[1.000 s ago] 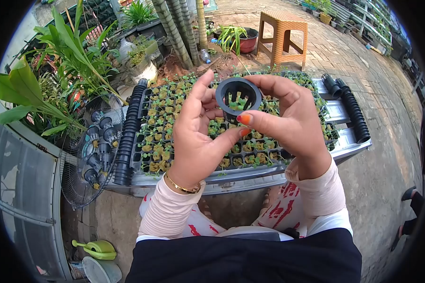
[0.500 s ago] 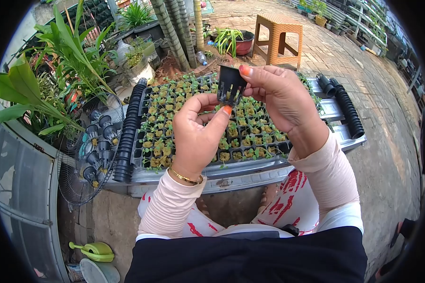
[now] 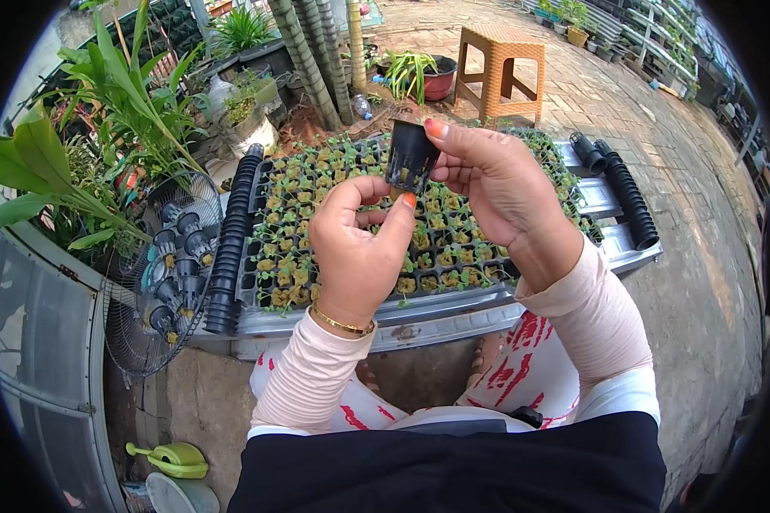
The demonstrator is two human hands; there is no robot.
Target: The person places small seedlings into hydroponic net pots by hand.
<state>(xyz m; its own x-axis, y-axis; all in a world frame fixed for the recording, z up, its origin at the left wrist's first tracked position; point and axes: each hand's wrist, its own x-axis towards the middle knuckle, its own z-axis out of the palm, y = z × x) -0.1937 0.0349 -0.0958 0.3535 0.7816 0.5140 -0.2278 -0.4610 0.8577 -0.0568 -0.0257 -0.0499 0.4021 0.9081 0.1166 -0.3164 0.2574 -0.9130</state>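
A black slotted net pot (image 3: 412, 152) is held up over the seedling tray (image 3: 250, 272), tilted a little. My right hand (image 3: 506, 181) pinches its upper side near the rim between thumb and fingers. At the pot's slotted lower end, my left hand (image 3: 361, 229) has its thumb and forefinger closed. Whether anything sits inside the pot cannot be seen. Below both hands, the black tray carries many small green seedlings in yellowish-brown plugs, and my hands hide part of it.
Stacks of nested black net pots lie left (image 3: 235, 244) and right (image 3: 629, 197) of the tray on a metal surface (image 3: 402, 329). At left, a wire fan guard (image 3: 128, 342) holds several pots. A brown stool (image 3: 503, 60) stands behind; a green watering can (image 3: 180, 459) sits lower left.
Both hands and the net pot have shifted very slightly left. The pot has turned a little, and the grip looks the same.
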